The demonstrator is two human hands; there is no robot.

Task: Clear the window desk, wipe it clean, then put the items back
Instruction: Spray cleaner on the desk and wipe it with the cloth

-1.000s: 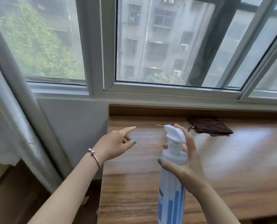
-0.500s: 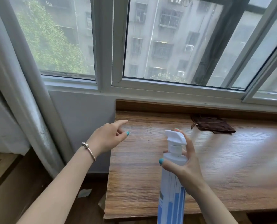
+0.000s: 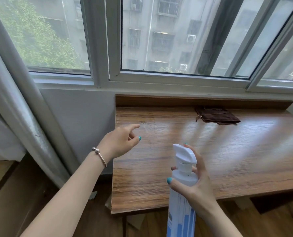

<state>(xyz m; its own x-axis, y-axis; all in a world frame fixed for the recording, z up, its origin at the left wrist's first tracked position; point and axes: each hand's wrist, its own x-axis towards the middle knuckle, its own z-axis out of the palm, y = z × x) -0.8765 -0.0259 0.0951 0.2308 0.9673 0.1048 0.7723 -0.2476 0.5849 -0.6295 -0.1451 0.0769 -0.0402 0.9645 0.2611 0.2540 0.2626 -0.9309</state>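
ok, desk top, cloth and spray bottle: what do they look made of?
Desk: wood-grain surface, probably laminate or veneer; straight printed-looking grain, semi-gloss sheen.
Cloth: dark brown soft fabric, likely microfibre; matte, folded and creased.
Bottle: plastic by the look; smooth white body with blue print, white moulded trigger head, held by the right hand.

Right hand (image 3: 196, 183) grips neck of white spray bottle (image 3: 183, 199), upright, over near desk edge; forefinger at trigger. Left hand (image 3: 121, 142) hovers over desk's left edge, forefinger extended, other fingers loosely curled, holding nothing; bracelet (image 3: 100, 155) on wrist. Wooden desk (image 3: 245, 159) under window (image 3: 176, 36). Wet speckled patch (image 3: 148, 125) beyond left fingertip. Brown cloth (image 3: 217, 115) flat at desk's rear, well apart from both hands.
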